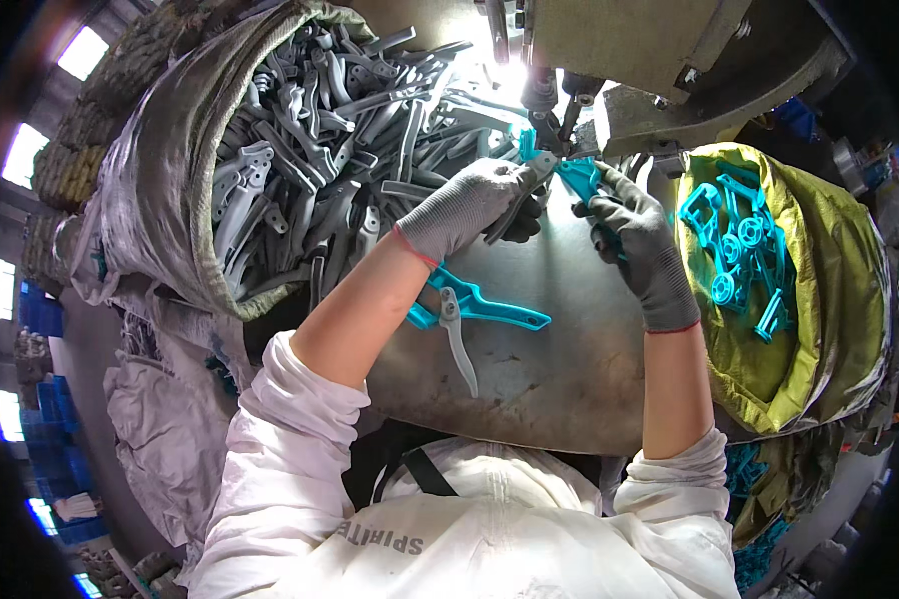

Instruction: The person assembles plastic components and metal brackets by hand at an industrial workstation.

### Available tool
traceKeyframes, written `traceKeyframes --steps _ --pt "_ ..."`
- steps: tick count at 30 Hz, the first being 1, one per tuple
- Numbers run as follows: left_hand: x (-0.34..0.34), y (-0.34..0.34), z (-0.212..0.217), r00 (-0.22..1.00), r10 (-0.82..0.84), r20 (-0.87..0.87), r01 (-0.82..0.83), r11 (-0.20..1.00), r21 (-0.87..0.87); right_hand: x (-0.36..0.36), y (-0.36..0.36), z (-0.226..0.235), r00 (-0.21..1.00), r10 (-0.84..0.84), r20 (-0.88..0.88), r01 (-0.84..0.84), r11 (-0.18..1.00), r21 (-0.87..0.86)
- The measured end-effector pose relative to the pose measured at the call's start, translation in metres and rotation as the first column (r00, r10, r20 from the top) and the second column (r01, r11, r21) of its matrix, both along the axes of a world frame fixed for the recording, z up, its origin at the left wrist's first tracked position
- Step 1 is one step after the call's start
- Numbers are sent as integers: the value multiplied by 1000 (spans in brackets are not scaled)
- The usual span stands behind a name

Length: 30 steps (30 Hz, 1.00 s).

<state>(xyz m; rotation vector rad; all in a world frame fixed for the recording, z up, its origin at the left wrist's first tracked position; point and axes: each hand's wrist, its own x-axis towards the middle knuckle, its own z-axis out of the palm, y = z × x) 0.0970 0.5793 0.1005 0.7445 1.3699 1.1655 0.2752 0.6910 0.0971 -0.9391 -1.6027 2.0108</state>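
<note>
My left hand point(464, 205), in a grey knit glove, grips a grey metal handle piece point(517, 205) and holds it up under the press head point(554, 100). My right hand point(637, 245), gloved the same way, pinches a teal plastic handle point(579, 178) beside the grey piece, right below the press tooling. On the metal table point(529, 379), under my left forearm, lies an assembled tool with a teal handle point(494, 311) and a grey handle point(459, 344).
A large sack point(160, 190) at left is full of grey metal handle pieces point(330, 150). At right a yellow-green sack point(819, 299) holds several teal plastic parts point(739, 250). The machine body point(649, 50) looms over the table's far edge.
</note>
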Motion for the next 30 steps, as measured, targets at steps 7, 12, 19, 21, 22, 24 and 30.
traceKeyframes --steps 7,12,19,21,22,24,30 --pt "-7 4 0 996 -79 31 81 994 -68 1 -8 2 992 -112 -55 116 991 68" --pt "-4 7 -3 999 -35 8 36 998 -53 0 -6 -2 999 25 -19 -24 996 84" --pt "5 13 -20 983 -82 -167 46 977 -208 -12 -7 -19 990 56 131 -59 998 22" --pt "-4 6 -22 -66 282 -957 498 841 213 -10 -6 -23 992 57 111 -61 998 27" --pt "-13 1 -21 -159 162 -974 387 918 89 -8 -6 -25 994 66 92 -71 996 54" --pt "-32 -9 -18 168 162 -972 16 986 167 -7 -6 -28 995 87 53 -90 994 67" --pt "-58 -33 -31 -237 -240 -941 28 967 -253 -10 -9 -27 996 45 78 -49 998 45"
